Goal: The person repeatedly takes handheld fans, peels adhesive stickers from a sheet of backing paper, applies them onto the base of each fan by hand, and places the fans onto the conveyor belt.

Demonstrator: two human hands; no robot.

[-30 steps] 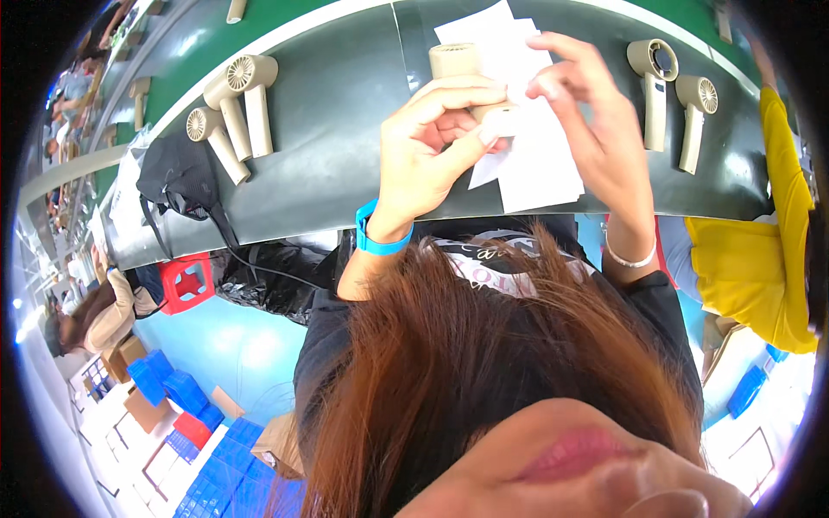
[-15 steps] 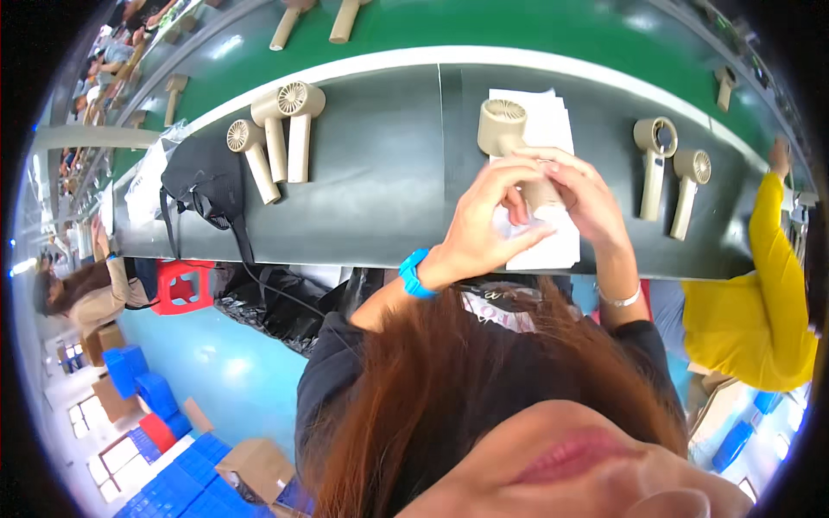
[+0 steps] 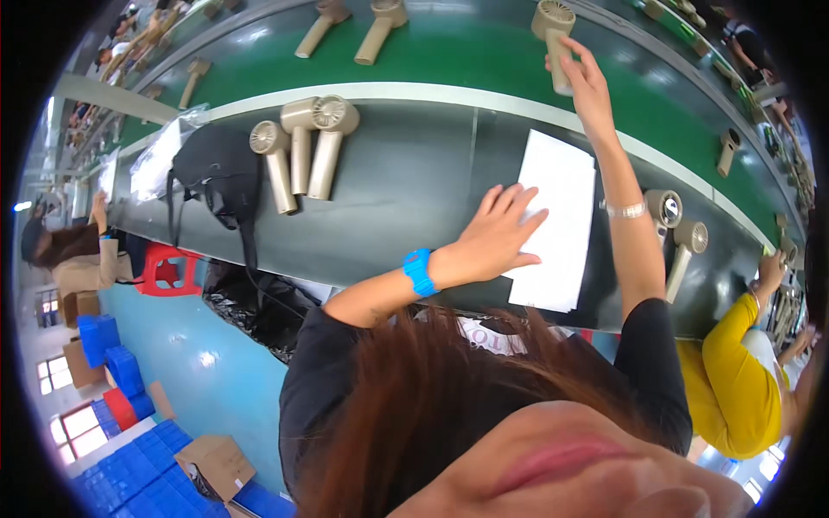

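My right hand (image 3: pixel 586 85) is stretched out over the green conveyor belt (image 3: pixel 466 52), its fingers round the handle of a beige handheld fan (image 3: pixel 559 56). The fan's round grilled head points away from me. My left hand (image 3: pixel 501 231) lies with fingers spread at the left edge of a stack of white paper sheets (image 3: pixel 561 224) on the dark work table (image 3: pixel 406 173). On the table to the left, three more beige fans (image 3: pixel 326 151) lie close together. Two others (image 3: pixel 686 259) rest to the right, one of them partly behind my right forearm.
A black backpack (image 3: pixel 216 177) and a clear plastic bag (image 3: pixel 160 164) sit at the table's left. More fans (image 3: pixel 380 34) lie on the belt. A co-worker in a yellow top (image 3: pixel 734 371) is close on my right. A red stool (image 3: pixel 164 269) stands at the left.
My right hand has carried the fan from above the papers forward onto the belt. My left hand has let go of it and now lies spread at the papers. The view has shifted slightly.
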